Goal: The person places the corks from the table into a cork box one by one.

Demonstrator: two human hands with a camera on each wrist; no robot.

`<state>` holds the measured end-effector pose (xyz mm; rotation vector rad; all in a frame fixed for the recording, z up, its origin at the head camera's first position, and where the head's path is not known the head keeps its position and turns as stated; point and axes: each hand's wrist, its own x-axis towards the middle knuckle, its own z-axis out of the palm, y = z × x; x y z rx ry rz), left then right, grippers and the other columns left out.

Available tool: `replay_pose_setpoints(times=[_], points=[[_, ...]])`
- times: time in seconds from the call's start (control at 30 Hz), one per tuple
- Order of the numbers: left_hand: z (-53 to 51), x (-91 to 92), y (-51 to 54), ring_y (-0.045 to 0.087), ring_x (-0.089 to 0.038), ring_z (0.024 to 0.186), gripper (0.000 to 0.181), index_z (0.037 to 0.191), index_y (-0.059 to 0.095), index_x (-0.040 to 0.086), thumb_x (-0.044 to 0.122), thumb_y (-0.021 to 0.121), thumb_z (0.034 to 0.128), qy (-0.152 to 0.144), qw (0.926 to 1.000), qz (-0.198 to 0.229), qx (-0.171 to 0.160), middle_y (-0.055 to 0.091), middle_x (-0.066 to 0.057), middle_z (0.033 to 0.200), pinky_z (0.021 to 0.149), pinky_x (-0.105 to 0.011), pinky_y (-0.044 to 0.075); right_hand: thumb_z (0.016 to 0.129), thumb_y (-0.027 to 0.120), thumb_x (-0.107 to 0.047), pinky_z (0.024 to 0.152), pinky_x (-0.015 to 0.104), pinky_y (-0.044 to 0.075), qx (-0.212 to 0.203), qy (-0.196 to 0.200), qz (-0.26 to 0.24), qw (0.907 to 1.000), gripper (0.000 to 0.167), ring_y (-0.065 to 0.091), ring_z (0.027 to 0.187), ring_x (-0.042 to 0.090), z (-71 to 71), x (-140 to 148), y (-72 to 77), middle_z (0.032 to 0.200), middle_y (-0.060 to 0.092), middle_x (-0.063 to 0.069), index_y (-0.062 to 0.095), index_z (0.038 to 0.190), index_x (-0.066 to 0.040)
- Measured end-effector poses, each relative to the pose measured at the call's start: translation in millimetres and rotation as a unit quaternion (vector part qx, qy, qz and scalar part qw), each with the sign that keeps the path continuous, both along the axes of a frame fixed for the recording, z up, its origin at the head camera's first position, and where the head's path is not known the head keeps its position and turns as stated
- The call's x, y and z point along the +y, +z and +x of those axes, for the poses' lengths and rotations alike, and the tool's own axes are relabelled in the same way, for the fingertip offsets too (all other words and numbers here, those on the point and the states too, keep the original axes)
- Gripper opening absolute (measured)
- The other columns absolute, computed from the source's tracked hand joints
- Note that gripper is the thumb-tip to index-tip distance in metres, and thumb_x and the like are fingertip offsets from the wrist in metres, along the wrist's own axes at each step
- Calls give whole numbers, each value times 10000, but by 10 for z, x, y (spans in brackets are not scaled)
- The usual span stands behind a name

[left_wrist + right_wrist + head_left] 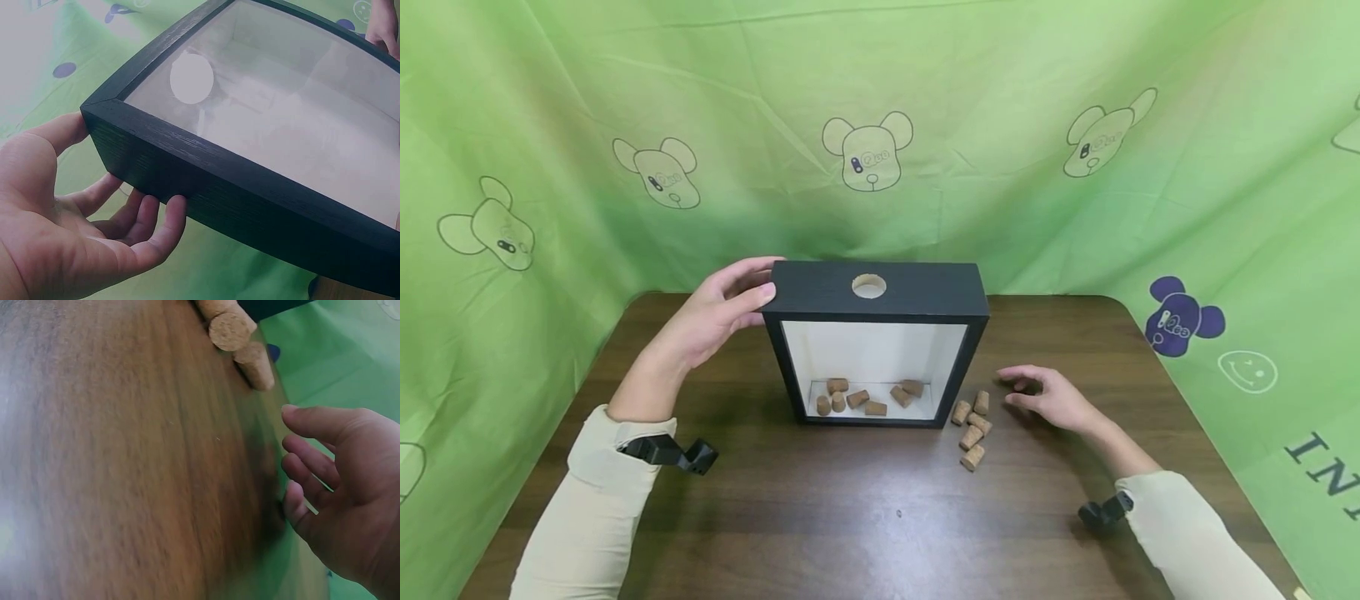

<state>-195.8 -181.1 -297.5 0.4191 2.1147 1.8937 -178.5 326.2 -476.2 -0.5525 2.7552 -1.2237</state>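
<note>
A black shadow box [880,290] with a clear front and a round hole in its top stands upright on the table. Several corks [876,408] lie scattered on its white floor. My left hand [711,317] grips the box's upper left corner; in the left wrist view the thumb is at the corner and the fingers are bent against the side. Just right of the box is a small group of loose corks [972,437]. Beside them my right hand [1051,400] hovers over the table, fingers loosely bent and holding nothing. Some of those corks [253,365] also show in the right wrist view.
The brown wooden table [865,508] carries the box and corks. Green cloth [1000,192] printed with bear heads hangs behind and along both sides. A small dark camera is strapped to each wrist.
</note>
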Motion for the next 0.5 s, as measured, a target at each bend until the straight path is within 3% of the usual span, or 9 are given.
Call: replay_pose_setpoints(times=[0.3,0.5], points=[[9,-15,4,458,-235,1267,553,1558,374,56,151,545,1041,54,10000,-35,-2,380,-135,1523,932,-250,515,870,780,-27,876,358,504,215,399,311,9985,423,609,994,254,-96,-156,-70,1195,685,156,671,1277,12],[1,1,6,449,-235,1274,557,1561,370,59,150,544,1040,29,10000,-51,-22,371,-133,1530,936,-253,514,865,778,-9,879,370,499,154,576,337,9977,424,594,999,248,-88,-256,-56,1160,677,122,672,1274,6]])
